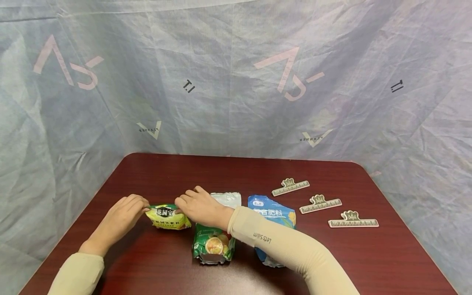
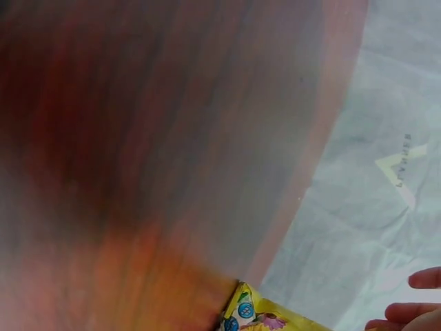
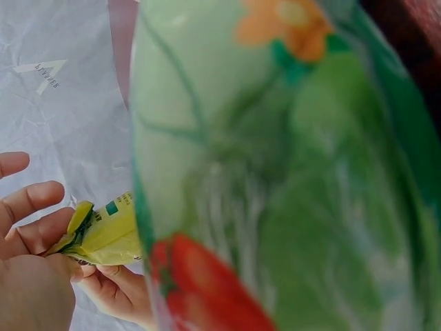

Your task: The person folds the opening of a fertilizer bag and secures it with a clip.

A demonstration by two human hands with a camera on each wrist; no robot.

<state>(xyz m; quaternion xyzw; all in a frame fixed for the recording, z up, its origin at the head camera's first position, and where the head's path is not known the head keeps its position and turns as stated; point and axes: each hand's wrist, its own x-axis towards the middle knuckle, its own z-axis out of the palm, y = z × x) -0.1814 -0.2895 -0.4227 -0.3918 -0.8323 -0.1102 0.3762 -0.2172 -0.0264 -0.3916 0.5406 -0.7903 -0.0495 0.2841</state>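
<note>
A small yellow bag (image 1: 169,221) with a green top band stands at the left-middle of the table, its top edge drawn taut between both hands. The left hand (image 1: 119,217) pinches its left top corner. At the other top corner, the right hand (image 1: 200,207) pinches the bag between thumb and fingers; the right wrist view shows the right hand (image 3: 31,238) at the bag's gathered corner. Only a printed piece of the yellow bag (image 2: 265,318) shows in the left wrist view. Under the right wrist lies a green bag (image 1: 214,246) with a fruit picture, partly covered.
A blue bag (image 1: 271,211) lies right of the green one, partly behind the right forearm. Three keyboard-patterned clips (image 1: 291,187), (image 1: 321,205), (image 1: 353,221) lie along the right side. Grey printed cloth (image 1: 228,102) hangs behind the dark red table (image 1: 177,166).
</note>
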